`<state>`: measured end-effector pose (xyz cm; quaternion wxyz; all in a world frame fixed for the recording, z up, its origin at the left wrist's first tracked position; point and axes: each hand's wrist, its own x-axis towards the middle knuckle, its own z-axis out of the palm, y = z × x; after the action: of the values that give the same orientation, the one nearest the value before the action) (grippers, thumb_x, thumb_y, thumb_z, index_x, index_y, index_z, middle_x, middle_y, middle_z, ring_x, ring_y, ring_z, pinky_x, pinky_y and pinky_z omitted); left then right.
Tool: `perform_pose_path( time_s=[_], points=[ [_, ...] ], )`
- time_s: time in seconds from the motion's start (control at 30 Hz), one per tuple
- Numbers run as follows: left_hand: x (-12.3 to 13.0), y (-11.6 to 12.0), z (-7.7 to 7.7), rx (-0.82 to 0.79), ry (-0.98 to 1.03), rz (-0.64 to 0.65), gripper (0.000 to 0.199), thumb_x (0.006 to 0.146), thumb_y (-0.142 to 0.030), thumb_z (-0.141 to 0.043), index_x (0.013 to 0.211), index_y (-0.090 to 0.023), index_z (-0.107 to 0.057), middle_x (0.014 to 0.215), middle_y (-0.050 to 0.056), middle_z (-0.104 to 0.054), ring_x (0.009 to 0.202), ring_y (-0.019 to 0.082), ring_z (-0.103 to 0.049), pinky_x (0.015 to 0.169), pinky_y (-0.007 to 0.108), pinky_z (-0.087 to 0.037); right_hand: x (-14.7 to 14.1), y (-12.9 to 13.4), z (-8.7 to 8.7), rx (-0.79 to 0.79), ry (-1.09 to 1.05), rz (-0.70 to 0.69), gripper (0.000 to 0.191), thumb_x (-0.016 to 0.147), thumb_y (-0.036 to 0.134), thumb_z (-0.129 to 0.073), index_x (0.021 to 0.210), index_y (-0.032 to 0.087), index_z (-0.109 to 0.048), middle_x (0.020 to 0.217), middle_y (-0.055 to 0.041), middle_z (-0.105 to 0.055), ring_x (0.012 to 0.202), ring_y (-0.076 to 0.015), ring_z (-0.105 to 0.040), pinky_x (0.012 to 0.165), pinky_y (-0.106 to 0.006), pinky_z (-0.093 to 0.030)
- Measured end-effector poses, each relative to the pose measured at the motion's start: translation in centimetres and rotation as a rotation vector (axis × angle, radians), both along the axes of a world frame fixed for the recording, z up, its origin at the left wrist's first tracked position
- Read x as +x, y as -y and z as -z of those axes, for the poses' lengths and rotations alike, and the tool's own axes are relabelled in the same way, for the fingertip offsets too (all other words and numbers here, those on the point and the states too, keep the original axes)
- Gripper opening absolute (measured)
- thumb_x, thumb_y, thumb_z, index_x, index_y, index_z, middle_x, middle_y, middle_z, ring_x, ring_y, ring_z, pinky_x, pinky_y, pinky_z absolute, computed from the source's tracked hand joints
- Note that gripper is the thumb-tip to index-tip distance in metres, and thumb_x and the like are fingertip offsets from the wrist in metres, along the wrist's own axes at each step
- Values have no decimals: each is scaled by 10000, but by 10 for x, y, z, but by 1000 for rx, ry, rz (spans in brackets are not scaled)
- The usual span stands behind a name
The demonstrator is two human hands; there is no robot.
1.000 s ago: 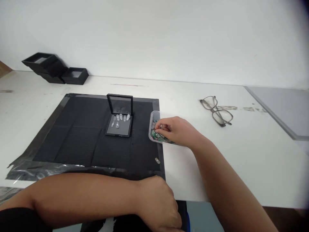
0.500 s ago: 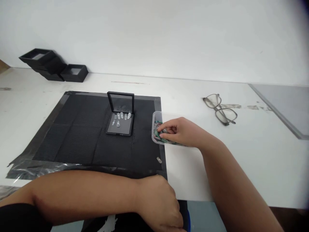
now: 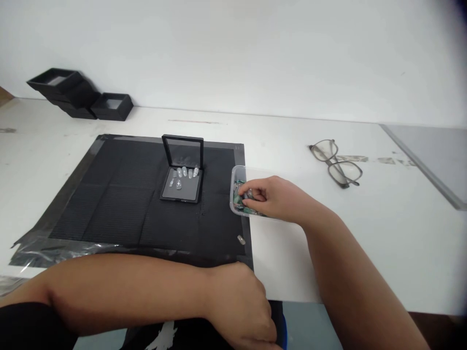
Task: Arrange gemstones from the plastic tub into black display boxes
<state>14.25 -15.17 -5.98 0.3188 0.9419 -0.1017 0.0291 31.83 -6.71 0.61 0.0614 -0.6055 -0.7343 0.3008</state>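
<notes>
My right hand (image 3: 275, 197) reaches into a clear plastic tub (image 3: 232, 187) of loose press-on nails (image 3: 238, 200), green and clear. Its thumb and index tip are close together among them; whether a nail is between them is hidden. My left hand (image 3: 242, 304) is curled closed at the table's front edge, with whatever is in it out of sight. On the black mat (image 3: 109, 194) stands an open black display case (image 3: 182, 192) with a grey pad. Several pale, decorated nails (image 3: 184, 171) form a row on the pad, with two more in front. One loose nail (image 3: 241, 239) lies near the mat's right edge.
Black box frames (image 3: 69, 92) are stacked at the back left, beside a single one (image 3: 113, 106). Folded eyeglasses (image 3: 337, 163) lie on the white table (image 3: 288, 257) to the right. A grey-edged transparent sheet (image 3: 430, 160) is at the far right.
The view has shifted very slightly. My right hand stays in the tub with its fingers little changed, and the nails under its fingertips look slightly rearranged. My left hand stays put.
</notes>
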Motion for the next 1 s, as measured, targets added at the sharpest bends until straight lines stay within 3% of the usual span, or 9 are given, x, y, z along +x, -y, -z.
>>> perform_pose_path(
  time_s=[0.17,0.33,0.5,0.6,0.7,0.8,1.0],
  points=[
    [1,-4,-9,35,-112,48,642,947,-660,-419,554,-235,-699,530,-23,-684,378,136,-448,380,304,-226,2,0,-1,8,-31,-9,127,850,294,-598,862,236,-710,524,55,-468,492,-106,-424,533,-270,-339],
    [3,-6,-17,76,-194,91,604,939,-666,-430,622,-251,-733,602,-32,-725,469,162,-551,385,290,-228,15,2,-5,54,-199,57,171,873,377,-639,864,237,-738,529,46,-469,495,-101,-389,497,-272,-319],
    [3,-4,-13,76,-160,83,619,944,-664,-423,601,-246,-724,578,-26,-715,445,159,-537,382,287,-216,28,3,-5,141,-415,142,203,827,421,-731,856,227,-782,509,33,-486,489,-95,-372,466,-275,-295],
    [3,-4,-9,69,-114,63,628,939,-672,-428,574,-245,-708,552,-30,-703,422,152,-520,378,285,-215,30,3,-6,224,-494,154,162,800,400,-765,836,247,-804,553,8,-578,513,-104,-425,469,-278,-324],
    [2,-3,-6,65,-79,55,642,938,-676,-426,553,-241,-698,538,-29,-697,396,141,-499,379,286,-214,26,4,-11,325,-615,138,86,774,336,-790,812,262,-813,622,-9,-660,525,-108,-476,470,-283,-356],
    [2,-3,-5,61,-52,47,646,941,-675,-421,552,-242,-699,537,-28,-698,392,139,-505,379,289,-217,20,6,-16,354,-758,97,47,758,259,-799,801,264,-817,588,1,-640,482,-96,-466,435,-279,-338],
    [3,1,-2,90,-31,45,615,931,-652,-477,525,-243,-691,491,-27,-677,413,151,-553,375,290,-231,11,7,-11,336,-1005,-47,203,786,155,-778,881,327,-825,613,14,-608,501,-87,-464,436,-265,-317]
  ],
)
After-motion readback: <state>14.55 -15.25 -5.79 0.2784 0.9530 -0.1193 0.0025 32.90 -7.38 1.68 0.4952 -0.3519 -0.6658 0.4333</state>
